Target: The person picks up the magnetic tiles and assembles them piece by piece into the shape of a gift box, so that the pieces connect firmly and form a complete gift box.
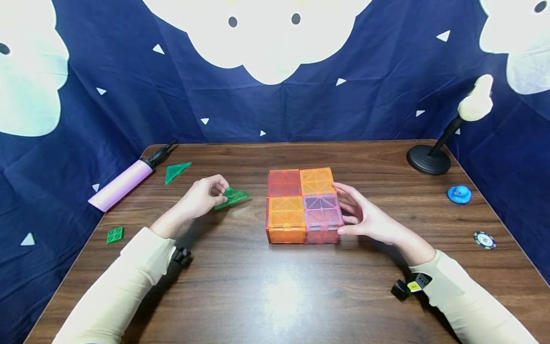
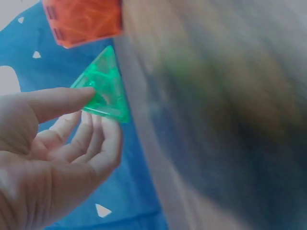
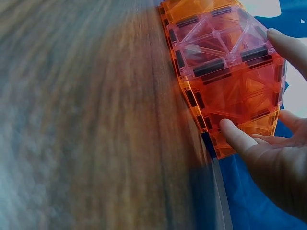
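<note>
The left hand (image 1: 199,196) pinches a green triangle (image 1: 232,197) between thumb and fingers (image 2: 103,139), holding it just left of the tile block (image 1: 304,205) on the bench (image 1: 275,286). The right hand (image 1: 369,217) rests spread against the block's right side, thumb and fingertips (image 3: 235,134) touching its pink tile (image 1: 322,209). Another triangle (image 1: 176,171) lies near a pump (image 1: 124,181).

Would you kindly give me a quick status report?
Left hand pinches green triangle tile. Right hand touches block of tile cubes. Nothing between them.
</note>
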Tool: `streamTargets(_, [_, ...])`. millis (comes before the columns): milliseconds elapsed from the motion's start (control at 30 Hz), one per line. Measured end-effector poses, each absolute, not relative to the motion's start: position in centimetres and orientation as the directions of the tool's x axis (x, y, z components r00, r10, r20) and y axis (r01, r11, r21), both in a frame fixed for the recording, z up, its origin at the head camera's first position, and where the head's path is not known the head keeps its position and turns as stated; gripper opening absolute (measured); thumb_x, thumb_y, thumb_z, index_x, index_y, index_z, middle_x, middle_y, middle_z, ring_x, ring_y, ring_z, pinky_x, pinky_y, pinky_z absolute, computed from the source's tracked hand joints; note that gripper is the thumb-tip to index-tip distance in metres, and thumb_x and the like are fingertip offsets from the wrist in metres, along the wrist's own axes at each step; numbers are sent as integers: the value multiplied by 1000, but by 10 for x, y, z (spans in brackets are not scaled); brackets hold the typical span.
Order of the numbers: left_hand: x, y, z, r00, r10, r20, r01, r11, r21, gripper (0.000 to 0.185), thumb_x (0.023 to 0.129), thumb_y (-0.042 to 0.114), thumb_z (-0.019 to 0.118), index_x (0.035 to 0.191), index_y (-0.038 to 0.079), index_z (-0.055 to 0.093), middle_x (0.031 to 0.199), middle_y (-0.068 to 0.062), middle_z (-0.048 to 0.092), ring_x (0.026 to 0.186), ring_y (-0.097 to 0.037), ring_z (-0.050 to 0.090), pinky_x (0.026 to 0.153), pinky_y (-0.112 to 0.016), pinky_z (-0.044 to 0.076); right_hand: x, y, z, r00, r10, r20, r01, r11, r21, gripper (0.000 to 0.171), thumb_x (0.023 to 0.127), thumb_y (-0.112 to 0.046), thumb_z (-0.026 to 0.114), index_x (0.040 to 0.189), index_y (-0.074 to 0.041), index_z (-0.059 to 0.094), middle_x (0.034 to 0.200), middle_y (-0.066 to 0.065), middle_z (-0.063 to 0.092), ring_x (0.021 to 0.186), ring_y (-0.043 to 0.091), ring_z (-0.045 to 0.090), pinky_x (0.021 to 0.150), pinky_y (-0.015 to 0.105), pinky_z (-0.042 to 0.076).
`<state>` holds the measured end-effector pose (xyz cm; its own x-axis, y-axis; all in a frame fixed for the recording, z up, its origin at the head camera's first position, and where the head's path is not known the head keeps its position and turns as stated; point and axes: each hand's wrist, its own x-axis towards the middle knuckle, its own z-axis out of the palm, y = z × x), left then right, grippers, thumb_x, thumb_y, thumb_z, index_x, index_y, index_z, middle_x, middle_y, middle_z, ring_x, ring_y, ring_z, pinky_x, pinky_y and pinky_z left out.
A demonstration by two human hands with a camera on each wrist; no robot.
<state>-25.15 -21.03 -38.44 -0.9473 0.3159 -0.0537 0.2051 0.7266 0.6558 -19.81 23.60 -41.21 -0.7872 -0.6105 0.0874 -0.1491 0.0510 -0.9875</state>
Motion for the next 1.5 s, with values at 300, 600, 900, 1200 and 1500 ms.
streamTargets(300, [-236, -170, -349, -912, 332, 240, 401, 599, 693, 17, 93, 0, 72, 108, 5, 65, 99, -9, 71, 94, -22, 67, 85, -40, 53, -198, 235, -412, -789, -609, 79, -146, 62, -987, 104, 85, -1, 82, 163, -11, 14, 167, 20, 14, 148, 46, 24, 104, 28, 44])
streamTargets(600, [-223, -114, -345, -828, 447, 339, 541, 477, 693, 19, 92, -3, 71, 108, 6, 67, 96, -3, 71, 91, -15, 67, 84, -34, 55, -198, 235, -412, -790, -609, 71, -140, 66, -988, 104, 85, -2, 82, 163, -12, 14, 167, 19, 14, 149, 45, 23, 105, 28, 44])
streamTargets(900, [-226, -92, -352, -819, 489, 299, 543, 494, 679, 18, 91, -3, 70, 107, 4, 67, 98, -5, 71, 91, -17, 66, 84, -34, 56, -198, 233, -411, -788, -612, 66, -147, 82, -986, 103, 86, -3, 81, 163, -12, 14, 167, 19, 13, 149, 45, 23, 105, 30, 43])
streamTargets(1200, [-232, -103, -353, -826, 474, 305, 525, 454, 720, 16, 95, 7, 70, 110, 5, 68, 99, -2, 71, 92, -15, 66, 83, -34, 56, -197, 234, -410, -793, -605, 68, -141, 73, -987, 104, 85, -3, 82, 163, -12, 14, 167, 19, 14, 149, 45, 23, 105, 29, 44])
streamTargets(1500, [-279, -164, -367, -934, 236, 267, 354, 697, 623, 23, 99, 14, 61, 117, 0, 67, 115, -18, 69, 107, -33, 64, 96, -48, 48, -198, 235, -411, -793, -604, 76, -143, 63, -988, 105, 84, 0, 82, 163, -10, 14, 167, 19, 13, 148, 45, 24, 105, 28, 44])
